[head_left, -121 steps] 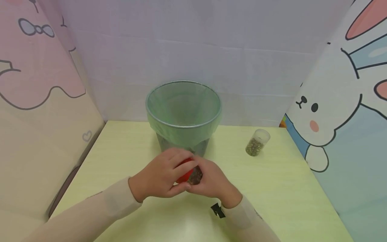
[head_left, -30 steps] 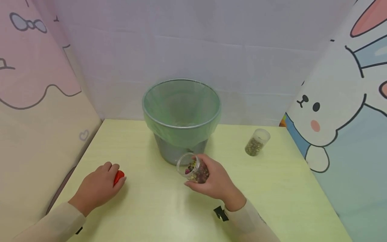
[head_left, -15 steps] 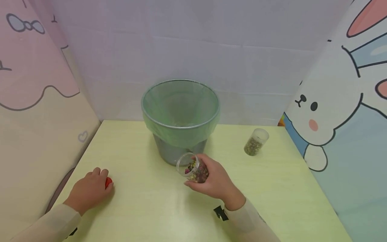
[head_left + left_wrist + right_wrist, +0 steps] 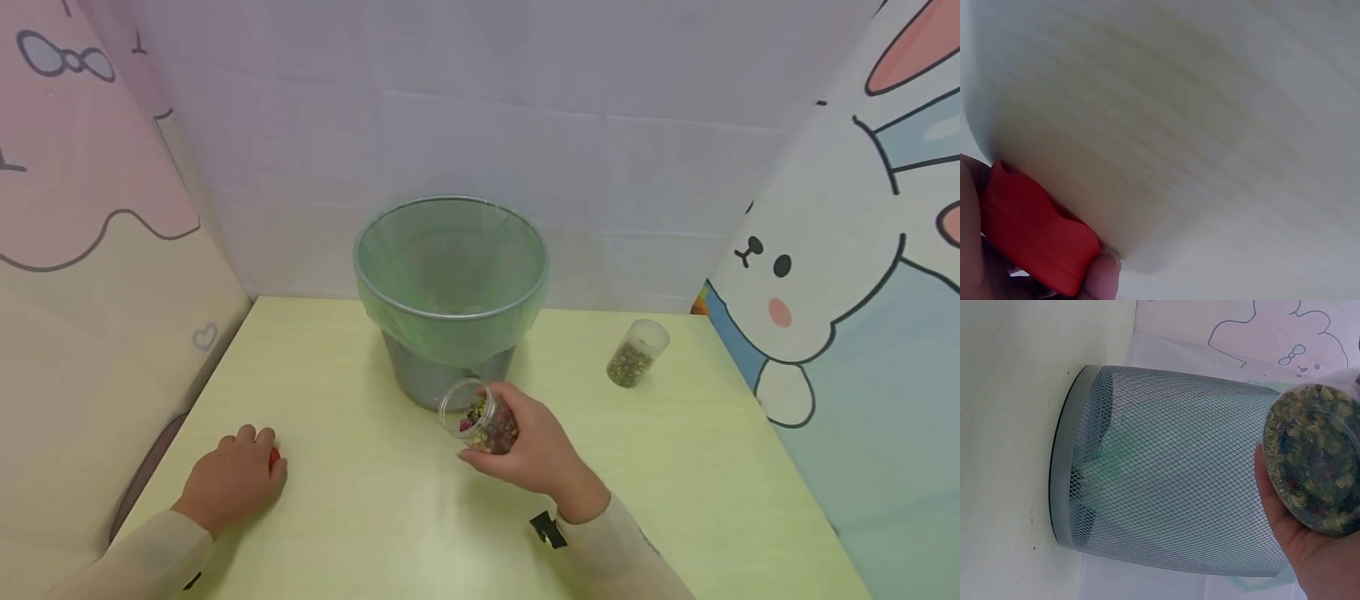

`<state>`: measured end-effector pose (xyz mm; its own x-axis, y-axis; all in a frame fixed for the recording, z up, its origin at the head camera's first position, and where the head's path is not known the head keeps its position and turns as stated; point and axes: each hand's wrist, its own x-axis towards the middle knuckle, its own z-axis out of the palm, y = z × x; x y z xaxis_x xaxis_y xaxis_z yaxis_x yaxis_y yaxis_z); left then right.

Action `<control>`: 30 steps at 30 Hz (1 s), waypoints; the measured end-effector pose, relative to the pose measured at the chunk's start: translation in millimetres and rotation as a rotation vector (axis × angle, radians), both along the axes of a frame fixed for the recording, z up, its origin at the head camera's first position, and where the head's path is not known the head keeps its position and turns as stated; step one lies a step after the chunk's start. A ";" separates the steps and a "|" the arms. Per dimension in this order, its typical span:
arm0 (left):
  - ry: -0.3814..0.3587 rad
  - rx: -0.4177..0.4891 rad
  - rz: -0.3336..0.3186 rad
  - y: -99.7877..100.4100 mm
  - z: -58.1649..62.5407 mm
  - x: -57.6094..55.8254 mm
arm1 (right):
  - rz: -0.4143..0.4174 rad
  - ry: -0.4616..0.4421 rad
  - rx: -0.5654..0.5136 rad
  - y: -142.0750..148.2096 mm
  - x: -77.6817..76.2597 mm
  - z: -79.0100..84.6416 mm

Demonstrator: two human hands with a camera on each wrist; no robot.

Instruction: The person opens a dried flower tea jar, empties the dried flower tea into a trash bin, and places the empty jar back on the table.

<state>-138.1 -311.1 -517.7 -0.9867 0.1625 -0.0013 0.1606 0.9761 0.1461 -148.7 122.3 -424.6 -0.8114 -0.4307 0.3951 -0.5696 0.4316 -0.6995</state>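
Two hands are busy well apart, and only the right hand (image 4: 534, 450) is near the grey wire-mesh bin (image 4: 1179, 469), which is lined with a thin green plastic bag (image 4: 450, 337). Its grip is curled round a clear cylindrical jar (image 4: 497, 429) of dried flowers and leaves, held on the bin's near side. What matters most is the tilt — the jar's long axis leans so that its uncovered mouth points up and to the person's left, while the bin's wide opening lies beyond and higher in the head view. The jar sits to the left of the palm, thumb along its near side, fingers on the far side; whether it touches the mesh I cannot tell.

Out to the left, the left hand (image 4: 234, 477) pinches a red wavy-edged piece, seemingly a plastic lid (image 4: 1038, 231), between thumb and fingers, low over the pale yellow tabletop (image 4: 360, 533) — contact with the surface is unclear.
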 end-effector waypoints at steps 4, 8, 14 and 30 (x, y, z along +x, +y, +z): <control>-0.003 -0.012 0.005 0.8 0.4 -0.2 | 0.005 0.003 -0.007 0.2 -0.3 -1.1; -0.009 -0.026 0.002 0.2 2.1 -1.2 | 0.006 -0.001 -0.011 0.5 -0.5 -2.6; -0.048 -0.055 -0.005 -1.2 7.4 -4.8 | 0.001 -0.009 -0.001 0.4 0.0 -3.8; -0.076 -0.105 -0.013 -3.1 54.5 -35.6 | -0.004 0.027 0.006 4.2 -4.5 -4.0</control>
<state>-173.7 -314.2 -463.2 -0.9809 0.1703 -0.0935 0.1657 0.9846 0.0552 -153.1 126.5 -428.6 -0.8023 -0.4295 0.4145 -0.5865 0.4383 -0.6811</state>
